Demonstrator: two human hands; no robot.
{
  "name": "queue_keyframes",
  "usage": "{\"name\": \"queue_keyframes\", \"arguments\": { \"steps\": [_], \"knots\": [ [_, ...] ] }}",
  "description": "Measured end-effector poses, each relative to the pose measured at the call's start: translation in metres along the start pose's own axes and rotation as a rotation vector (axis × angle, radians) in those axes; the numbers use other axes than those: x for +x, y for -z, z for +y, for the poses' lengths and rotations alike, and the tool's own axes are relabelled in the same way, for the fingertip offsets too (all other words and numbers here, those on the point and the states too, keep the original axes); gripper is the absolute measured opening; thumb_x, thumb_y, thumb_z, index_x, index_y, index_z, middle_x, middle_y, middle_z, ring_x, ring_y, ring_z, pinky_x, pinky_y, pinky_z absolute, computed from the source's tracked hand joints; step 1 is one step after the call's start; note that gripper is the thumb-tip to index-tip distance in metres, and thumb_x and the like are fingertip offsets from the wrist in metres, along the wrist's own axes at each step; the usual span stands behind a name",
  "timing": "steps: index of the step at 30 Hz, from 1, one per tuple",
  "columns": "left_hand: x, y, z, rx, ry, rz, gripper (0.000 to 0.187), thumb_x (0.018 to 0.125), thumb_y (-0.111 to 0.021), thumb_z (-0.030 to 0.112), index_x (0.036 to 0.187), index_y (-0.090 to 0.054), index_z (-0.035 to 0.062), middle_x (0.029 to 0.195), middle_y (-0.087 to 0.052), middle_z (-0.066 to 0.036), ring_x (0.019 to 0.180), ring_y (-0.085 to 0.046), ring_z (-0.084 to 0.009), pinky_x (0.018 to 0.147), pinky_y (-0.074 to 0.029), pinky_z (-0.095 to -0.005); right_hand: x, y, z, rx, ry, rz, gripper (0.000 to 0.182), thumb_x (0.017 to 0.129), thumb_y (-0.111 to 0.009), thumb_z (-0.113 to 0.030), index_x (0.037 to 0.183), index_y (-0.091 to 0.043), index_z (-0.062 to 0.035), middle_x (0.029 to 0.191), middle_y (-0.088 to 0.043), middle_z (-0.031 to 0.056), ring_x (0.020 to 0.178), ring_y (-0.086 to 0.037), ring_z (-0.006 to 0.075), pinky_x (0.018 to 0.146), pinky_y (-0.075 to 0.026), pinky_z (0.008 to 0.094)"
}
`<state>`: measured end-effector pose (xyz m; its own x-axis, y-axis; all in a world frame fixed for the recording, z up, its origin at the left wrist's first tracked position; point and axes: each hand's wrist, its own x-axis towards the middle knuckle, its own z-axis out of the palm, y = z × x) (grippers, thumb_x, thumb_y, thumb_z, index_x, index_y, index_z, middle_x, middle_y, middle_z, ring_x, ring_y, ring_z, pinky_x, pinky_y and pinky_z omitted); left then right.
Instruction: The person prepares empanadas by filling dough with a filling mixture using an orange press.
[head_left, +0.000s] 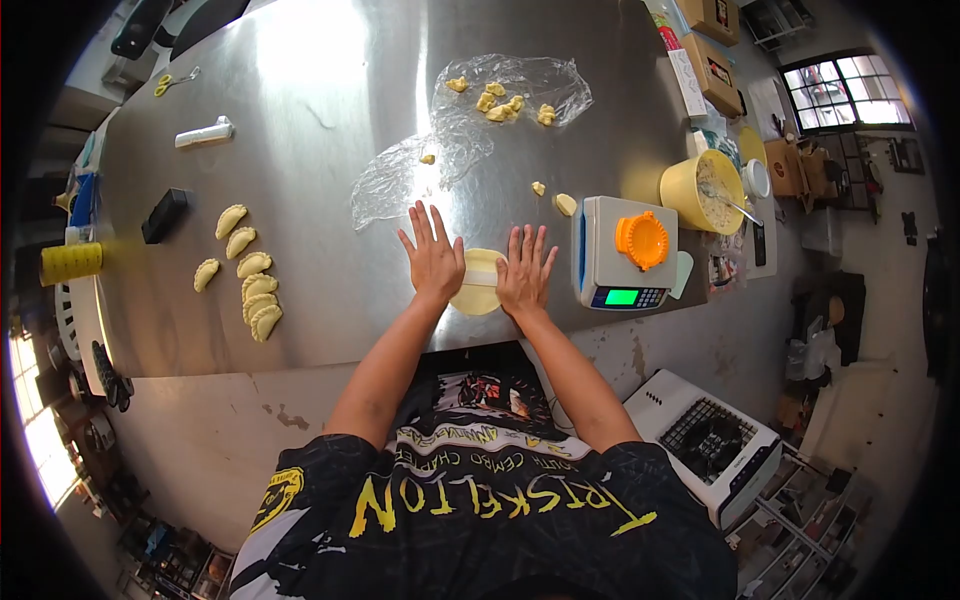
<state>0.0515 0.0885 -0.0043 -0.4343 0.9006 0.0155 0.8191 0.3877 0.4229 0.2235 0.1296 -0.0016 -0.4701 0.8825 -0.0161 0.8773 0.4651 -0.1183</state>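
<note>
A flat round of pale yellow dough (478,300) lies on the steel table near its front edge. Across it runs a short white bar (482,279) that looks like a rolling pin; both its ends are hidden under my palms. My left hand (435,262) rests over the left end, fingers stretched out and spread. Over the right end lies my right hand (524,275), also flat with its fingers apart. Just right of that hand stands a digital scale (600,250) with an orange dumpling mold (641,240) on it. Two small dough pieces (566,205) lie behind the scale's left corner.
Several crimped dumplings (258,285) lie at the left, near a black block (164,215). Clear plastic sheets (385,185) bear dough lumps (497,108) farther back. A yellow tub (690,195) of filling with a spoon stands right. Scissors (175,82) lie at the far left.
</note>
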Motion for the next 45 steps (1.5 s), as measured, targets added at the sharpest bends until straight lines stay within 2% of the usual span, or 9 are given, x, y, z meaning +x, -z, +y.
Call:
{"name": "queue_keyframes", "arguments": {
  "steps": [12, 24, 27, 33, 36, 39, 40, 42, 45],
  "knots": [
    [-0.045, 0.009, -0.009, -0.034, -0.126, -0.048, 0.074, 0.097, -0.048, 0.034, 0.151, -0.024, -0.0099, 0.161, -0.015, -0.028, 0.151, -0.011, -0.0423, 0.119, -0.011, -0.0598, -0.046, -0.006, 0.000, 0.151, 0.045, 0.024, 0.064, 0.102, -0.034, -0.041, 0.154, -0.031, -0.0025, 0.160, -0.029, 0.0181, 0.151, -0.013, 0.0411, 0.120, -0.008, 0.0605],
    [-0.087, 0.019, -0.018, -0.055, -0.259, -0.126, 0.077, 0.097, -0.048, 0.035, 0.147, -0.023, -0.0169, 0.159, -0.014, -0.034, 0.149, -0.008, -0.0487, 0.120, -0.012, -0.0562, -0.091, -0.004, 0.002, 0.205, 0.110, 0.037, 0.065, 0.098, -0.048, -0.034, 0.152, -0.033, -0.0008, 0.158, -0.032, 0.0186, 0.150, -0.019, 0.0402, 0.120, -0.015, 0.0573],
    [-0.094, 0.019, -0.022, -0.031, -0.278, -0.153, 0.078, 0.097, -0.048, 0.037, 0.147, -0.023, -0.0172, 0.159, -0.013, -0.034, 0.149, -0.008, -0.0487, 0.121, -0.012, -0.0554, -0.097, -0.002, -0.001, 0.209, 0.107, 0.060, 0.060, 0.097, -0.052, -0.033, 0.148, -0.039, -0.0030, 0.153, -0.038, 0.0188, 0.147, -0.025, 0.0389, 0.120, -0.016, 0.0566],
    [-0.100, 0.021, -0.034, -0.147, -0.331, -0.153, 0.075, 0.098, -0.047, 0.035, 0.151, -0.021, -0.0112, 0.160, -0.016, -0.029, 0.151, -0.009, -0.0440, 0.122, -0.011, -0.0529, -0.096, -0.001, 0.008, 0.267, 0.181, 0.232, 0.043, 0.088, -0.062, -0.016, 0.128, -0.053, -0.0055, 0.131, -0.054, 0.0171, 0.127, -0.047, 0.0357, 0.108, -0.034, 0.0513],
    [-0.094, 0.026, -0.034, -0.742, 0.071, -0.051, 0.063, 0.104, -0.036, 0.030, 0.154, -0.020, -0.0059, 0.159, -0.022, -0.027, 0.149, -0.020, -0.0376, 0.122, -0.015, -0.0422, -0.085, 0.012, 0.016, 0.358, 0.289, 0.174, 0.031, 0.083, -0.066, -0.012, 0.113, -0.058, -0.0070, 0.105, -0.059, 0.0107, 0.105, -0.055, 0.0321, 0.088, -0.041, 0.0456],
    [-0.072, 0.036, -0.043, -1.087, 0.277, -0.004, 0.062, 0.103, -0.042, 0.032, 0.152, -0.028, -0.0048, 0.157, -0.031, -0.024, 0.148, -0.025, -0.0368, 0.122, -0.015, -0.0441, -0.057, 0.028, 0.025, 0.408, 0.309, 0.129, 0.031, 0.082, -0.066, -0.013, 0.112, -0.059, -0.0075, 0.106, -0.060, 0.0105, 0.104, -0.055, 0.0316, 0.086, -0.042, 0.0451],
    [-0.068, 0.038, -0.047, -1.089, 0.268, 0.004, 0.062, 0.103, -0.042, 0.032, 0.152, -0.028, -0.0048, 0.157, -0.031, -0.024, 0.148, -0.025, -0.0368, 0.122, -0.015, -0.0441, -0.044, 0.030, 0.026, 0.406, 0.314, 0.138, 0.031, 0.082, -0.066, -0.013, 0.112, -0.059, -0.0075, 0.106, -0.060, 0.0105, 0.104, -0.055, 0.0316, 0.086, -0.042, 0.0451],
    [-0.065, 0.044, -0.053, -0.448, 0.047, -0.177, 0.066, 0.100, -0.048, 0.032, 0.151, -0.030, -0.0052, 0.154, -0.037, -0.025, 0.148, -0.027, -0.0372, 0.121, -0.015, -0.0504, -0.004, 0.037, 0.029, 0.316, 0.276, 0.120, 0.030, 0.082, -0.065, -0.011, 0.112, -0.060, -0.0080, 0.108, -0.061, 0.0102, 0.105, -0.055, 0.0320, 0.084, -0.043, 0.0457],
    [-0.074, 0.024, -0.055, -0.279, -0.100, -0.142, 0.074, 0.093, -0.058, 0.033, 0.151, -0.031, -0.0032, 0.154, -0.038, -0.021, 0.148, -0.026, -0.0388, 0.118, -0.014, -0.0603, 0.052, 0.038, 0.027, 0.277, 0.234, 0.094, 0.035, 0.081, -0.066, -0.012, 0.115, -0.062, -0.0106, 0.115, -0.061, 0.0105, 0.113, -0.054, 0.0324, 0.092, -0.043, 0.0467]
  ]
}}
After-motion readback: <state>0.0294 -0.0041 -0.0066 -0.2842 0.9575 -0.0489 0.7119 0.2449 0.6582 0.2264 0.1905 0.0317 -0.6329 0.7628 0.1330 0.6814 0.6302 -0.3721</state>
